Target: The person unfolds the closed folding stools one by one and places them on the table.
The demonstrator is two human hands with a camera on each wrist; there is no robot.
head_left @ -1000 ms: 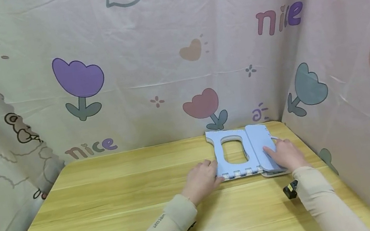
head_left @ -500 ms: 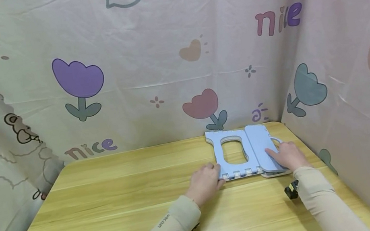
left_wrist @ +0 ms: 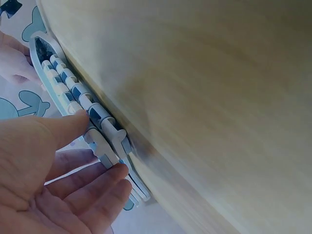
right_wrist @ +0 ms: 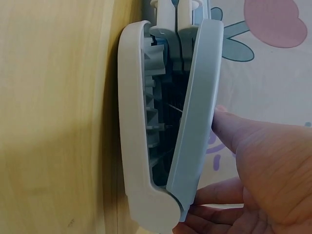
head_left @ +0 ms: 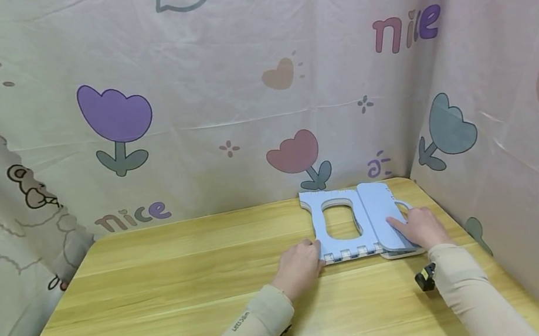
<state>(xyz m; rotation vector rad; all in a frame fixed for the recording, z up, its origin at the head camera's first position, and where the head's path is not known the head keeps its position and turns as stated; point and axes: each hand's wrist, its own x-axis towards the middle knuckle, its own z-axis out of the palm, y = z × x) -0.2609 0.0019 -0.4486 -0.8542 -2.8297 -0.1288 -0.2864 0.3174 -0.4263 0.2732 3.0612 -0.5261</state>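
Observation:
A light blue and white plastic folding stool (head_left: 380,215) lies folded flat at the back right of the table, a large opening in its left part. My left hand (head_left: 297,267) holds its near left corner; in the left wrist view the thumb touches the hinged edge and the fingers (left_wrist: 105,190) lie against the other side. At the right end, beside the loop handle (head_left: 403,204), my right hand (head_left: 424,226) grips the side, thumb on the blue panel. The right wrist view shows a gap between the white shell (right_wrist: 131,122) and the blue panel (right_wrist: 197,117).
The wood-grain table (head_left: 173,297) stretches left and toward me. A patterned curtain (head_left: 212,82) hangs behind it and along both sides, close to the stool's far edge. A small black device (head_left: 425,277) sits at my right wrist.
My left hand has shifted slightly right along the stool's near corner. My right hand has slid a little toward me and right, baring more of the handle. The stool stays nearly in place.

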